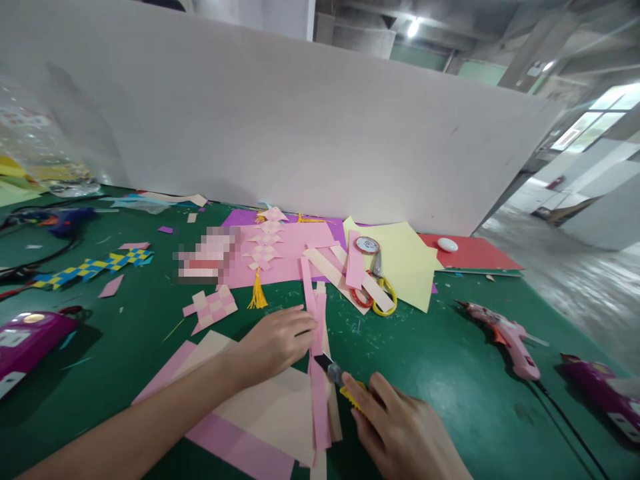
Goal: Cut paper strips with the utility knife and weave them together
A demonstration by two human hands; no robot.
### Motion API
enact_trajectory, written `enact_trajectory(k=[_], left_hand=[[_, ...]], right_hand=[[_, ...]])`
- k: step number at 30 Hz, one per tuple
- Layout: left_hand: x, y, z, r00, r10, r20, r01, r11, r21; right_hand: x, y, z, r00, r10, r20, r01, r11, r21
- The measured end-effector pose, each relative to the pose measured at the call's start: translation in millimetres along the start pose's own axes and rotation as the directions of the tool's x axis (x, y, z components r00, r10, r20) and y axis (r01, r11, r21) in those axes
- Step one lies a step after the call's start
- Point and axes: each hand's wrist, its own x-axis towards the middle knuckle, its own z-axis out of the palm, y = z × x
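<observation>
My right hand (395, 423) is closed around a yellow utility knife (353, 393), its dark blade lying against the pink paper strips (320, 400). The strips run lengthwise over beige ones. My left hand (280, 337) lies on the upper part of the strips, fingers pointing right, pressing them; its palm side is hidden. Under my left forearm are beige sheets (270, 413) and pink sheets (240, 447). Beyond my hands, a woven pink and beige piece (265, 250) with a yellow tassel rests on pink paper, and a smaller woven piece (213, 309) is nearer.
Yellow-handled scissors (384, 298) and a tape roll (367, 245) lie on paper at the back. A pink glue gun (505, 337) with a cord is at right. Purple devices (35, 343) stand at both sides. A white partition (300, 127) rises behind the green table (450, 400).
</observation>
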Motion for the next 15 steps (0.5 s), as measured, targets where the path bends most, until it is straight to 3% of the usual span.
enact_trajectory(k=[15], left_hand=[[0.8, 0.3, -0.2, 1.0, -0.004, -0.024, 0.004, 1.0, -0.016]], right_hand=[[-1.0, -2.0, 2.8, 1.0, -0.004, 0.017, 0.004, 1.0, -0.026]])
